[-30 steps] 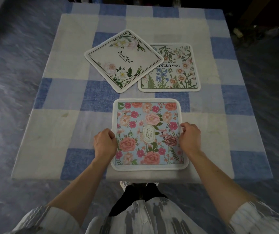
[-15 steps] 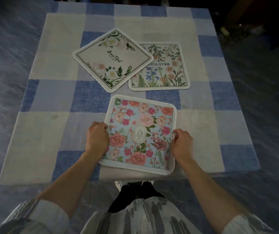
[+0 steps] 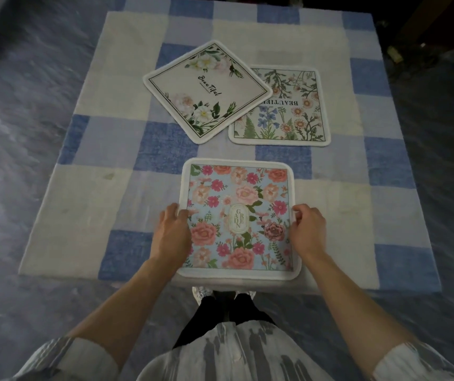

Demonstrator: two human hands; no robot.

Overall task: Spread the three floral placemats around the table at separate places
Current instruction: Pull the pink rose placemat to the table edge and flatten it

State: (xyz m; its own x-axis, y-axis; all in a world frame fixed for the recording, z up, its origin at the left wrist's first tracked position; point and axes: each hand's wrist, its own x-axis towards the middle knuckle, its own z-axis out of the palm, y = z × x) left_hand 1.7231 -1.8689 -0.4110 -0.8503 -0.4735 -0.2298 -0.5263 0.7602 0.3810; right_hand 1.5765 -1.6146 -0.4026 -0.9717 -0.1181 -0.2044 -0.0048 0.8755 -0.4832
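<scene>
The blue placemat (image 3: pixel 243 193) with pink roses and a "Garden" label lies flat and square at the near middle of the checked table (image 3: pixel 83 210). My left hand (image 3: pixel 172 235) grips its left edge and my right hand (image 3: pixel 308 229) pinches its right edge. Farther back, a white placemat (image 3: pixel 206 89) with "Beautiful" in script lies turned like a diamond. One corner of it overlaps the left edge of a cream botanical placemat (image 3: pixel 289 116) printed with wildflowers, which lies to its right.
A blue, lilac and cream checked cloth covers the table. The table's near edge (image 3: pixel 237 284) runs just below the blue placemat, above my dark trousers. Bare cloth shows at the left, right and far sides. A grey marbled floor (image 3: pixel 14 105) surrounds the table.
The blue placemat was skewed half a second ago; it now lies straight and flat. Both hands stay on its side edges, the left hand's fingers looser than before.
</scene>
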